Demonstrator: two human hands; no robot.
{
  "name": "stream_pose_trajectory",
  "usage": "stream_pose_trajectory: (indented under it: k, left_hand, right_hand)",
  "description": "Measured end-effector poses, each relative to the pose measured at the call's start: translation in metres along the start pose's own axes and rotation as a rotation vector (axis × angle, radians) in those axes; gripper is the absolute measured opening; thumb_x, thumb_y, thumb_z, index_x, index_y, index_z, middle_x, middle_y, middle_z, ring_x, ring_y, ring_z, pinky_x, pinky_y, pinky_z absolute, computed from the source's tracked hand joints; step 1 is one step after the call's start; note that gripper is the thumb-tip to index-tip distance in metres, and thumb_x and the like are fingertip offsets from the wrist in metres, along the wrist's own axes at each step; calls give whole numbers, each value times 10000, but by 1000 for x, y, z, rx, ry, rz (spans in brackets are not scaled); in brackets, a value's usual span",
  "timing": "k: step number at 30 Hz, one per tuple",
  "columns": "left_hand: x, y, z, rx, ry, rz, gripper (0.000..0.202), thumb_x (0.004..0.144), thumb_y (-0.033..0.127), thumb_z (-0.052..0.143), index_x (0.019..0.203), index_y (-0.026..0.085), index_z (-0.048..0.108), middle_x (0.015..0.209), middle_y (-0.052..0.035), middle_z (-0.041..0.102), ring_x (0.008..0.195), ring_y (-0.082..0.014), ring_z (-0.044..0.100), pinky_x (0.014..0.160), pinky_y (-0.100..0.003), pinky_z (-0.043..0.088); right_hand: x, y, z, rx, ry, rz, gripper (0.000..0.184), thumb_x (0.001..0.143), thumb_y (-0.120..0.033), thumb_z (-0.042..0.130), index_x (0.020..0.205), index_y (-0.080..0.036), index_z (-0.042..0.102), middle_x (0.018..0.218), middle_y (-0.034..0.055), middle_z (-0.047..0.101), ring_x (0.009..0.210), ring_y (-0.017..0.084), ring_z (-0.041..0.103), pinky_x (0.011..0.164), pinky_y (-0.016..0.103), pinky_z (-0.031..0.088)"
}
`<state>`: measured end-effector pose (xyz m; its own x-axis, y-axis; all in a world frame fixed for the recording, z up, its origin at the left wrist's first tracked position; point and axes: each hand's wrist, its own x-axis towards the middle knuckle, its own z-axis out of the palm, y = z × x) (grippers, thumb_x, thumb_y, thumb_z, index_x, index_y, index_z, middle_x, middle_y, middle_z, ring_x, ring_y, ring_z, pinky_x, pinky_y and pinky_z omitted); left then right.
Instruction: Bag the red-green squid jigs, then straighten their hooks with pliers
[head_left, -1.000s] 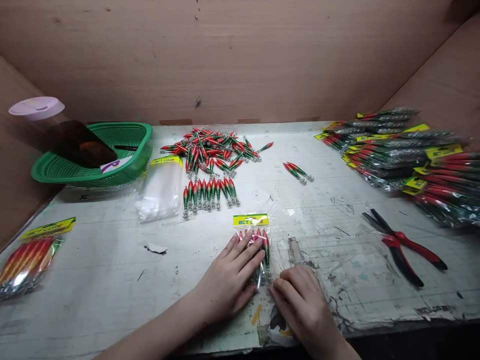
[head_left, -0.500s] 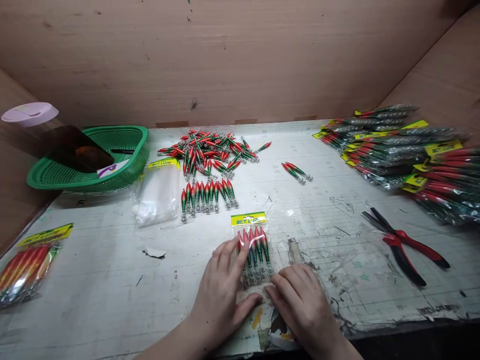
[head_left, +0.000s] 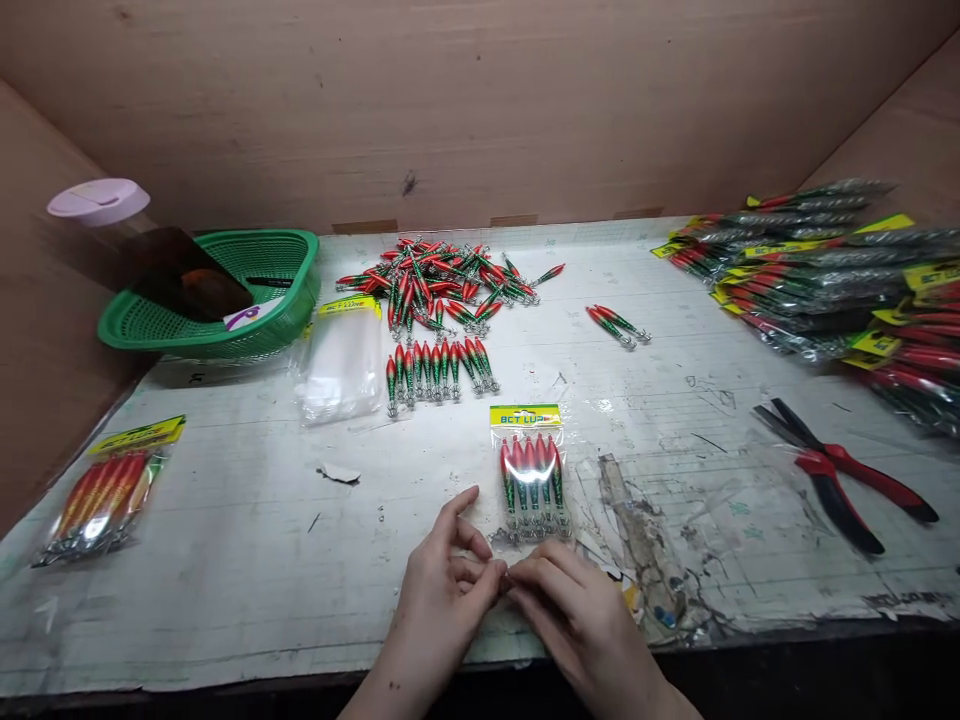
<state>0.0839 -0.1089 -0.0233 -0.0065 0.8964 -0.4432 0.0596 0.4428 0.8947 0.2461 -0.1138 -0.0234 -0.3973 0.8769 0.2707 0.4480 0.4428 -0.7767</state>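
Note:
A clear packet of red and green lures (head_left: pixel 531 470) with a yellow header card lies flat on the table just beyond my hands. My left hand (head_left: pixel 441 600) and my right hand (head_left: pixel 577 615) meet fingertip to fingertip at the packet's near, open end. Both pinch there with curled fingers; what sits between the fingertips is too small to make out. A neat row of loose lures (head_left: pixel 439 365) lies further back, with a heap of loose lures (head_left: pixel 442 285) behind it.
A green basket (head_left: pixel 285 255) stands at the back left, a stack of empty clear bags (head_left: pixel 341 365) beside it. Another filled packet (head_left: pixel 105 495) lies at the left edge. Piles of filled packets (head_left: pixel 817 280) fill the right; red-handled pliers (head_left: pixel 844 480) lie nearby.
My left hand slid off the top of the packet and back toward me. Both hands now pinch together at the packet's near end, leaving the lures inside uncovered.

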Motion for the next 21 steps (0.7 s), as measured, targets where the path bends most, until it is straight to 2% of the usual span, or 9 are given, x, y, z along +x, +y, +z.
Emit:
stream_pose_trajectory:
  k: [4, 7, 11, 15, 18, 21]
  left_hand:
    - [2, -8, -2, -80, -32, -38, 653, 725, 311, 678, 1323, 227, 429, 830, 45, 506, 509, -64, 554, 524, -212, 468]
    - [3, -4, 0, -109, -42, -60, 629, 711, 287, 672, 1295, 216, 449, 830, 50, 486, 495, -48, 520, 526, -211, 460]
    - [3, 10, 3, -70, -45, -89, 610, 677, 218, 668, 1254, 198, 469, 820, 54, 466, 504, -42, 504, 523, -198, 440]
    - [0, 18, 6, -35, -31, -85, 557, 667, 167, 642, 1205, 191, 500, 829, 48, 463, 482, -24, 475, 475, -172, 387]
    - [-2, 16, 7, -51, -16, -54, 537, 691, 183, 621, 1211, 214, 493, 860, 43, 456, 471, -15, 462, 476, -176, 401]
    - [-3, 8, 9, -67, 10, -12, 557, 699, 191, 607, 1238, 249, 478, 907, 34, 455, 465, -6, 446, 472, -177, 408]
  right_hand:
    - [1, 2, 5, 8, -41, 68, 127, 891, -94, 510, 850, -198, 572, 765, 10, 577, 662, 135, 591, 567, 217, 474]
    - [1, 4, 6, -43, -55, 83, 129, 889, -99, 510, 807, -196, 536, 748, 6, 569, 644, 138, 581, 558, 225, 465]
    - [1, 6, 6, -111, -96, 7, 171, 917, -122, 458, 766, -200, 483, 723, 8, 547, 616, 138, 554, 523, 220, 441]
    - [-1, 7, 4, -146, -70, -105, 180, 954, -145, 412, 792, -196, 473, 719, 17, 541, 630, 141, 543, 547, 224, 444]
    - [-2, 7, 0, -123, -65, -161, 178, 965, -139, 394, 816, -192, 475, 720, 18, 542, 644, 141, 534, 563, 225, 439]
    - [-3, 5, -5, -41, -88, -149, 169, 969, -150, 403, 822, -196, 473, 717, 11, 537, 647, 131, 526, 565, 213, 433]
